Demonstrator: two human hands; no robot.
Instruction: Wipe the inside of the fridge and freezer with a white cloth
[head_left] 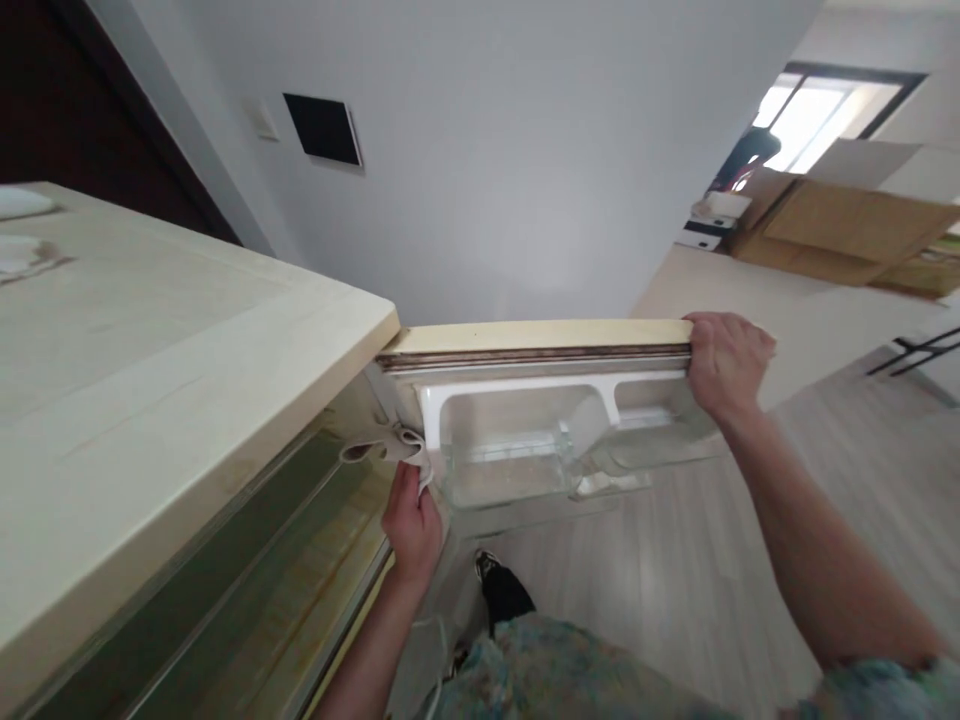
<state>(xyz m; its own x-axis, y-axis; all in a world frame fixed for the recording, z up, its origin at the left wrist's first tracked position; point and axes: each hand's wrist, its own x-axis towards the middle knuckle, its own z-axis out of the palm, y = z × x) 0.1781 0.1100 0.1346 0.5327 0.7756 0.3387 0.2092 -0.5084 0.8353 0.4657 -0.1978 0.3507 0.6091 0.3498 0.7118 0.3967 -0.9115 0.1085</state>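
An old cream refrigerator (187,340) stands at the left, its door (540,335) swung wide. My right hand (727,360) grips the top outer corner of that door, fingers curled over the edge. Near the hinge side, my left hand (414,525) is closed on a crumpled whitish cloth (386,445), which lies between the fridge body and the door's inner side. White and clear door shelves (517,435) line the inside of the door. Dark stains run along the door gasket (547,353). Glass shelves inside the fridge (300,560) show below the left edge of its top.
A pale wall (525,150) with a black panel (324,130) rises behind the door. At the right, cardboard boxes (847,230) rest on a white counter (750,300). Below are the grey wood-look floor (645,570) and my shoe (486,563).
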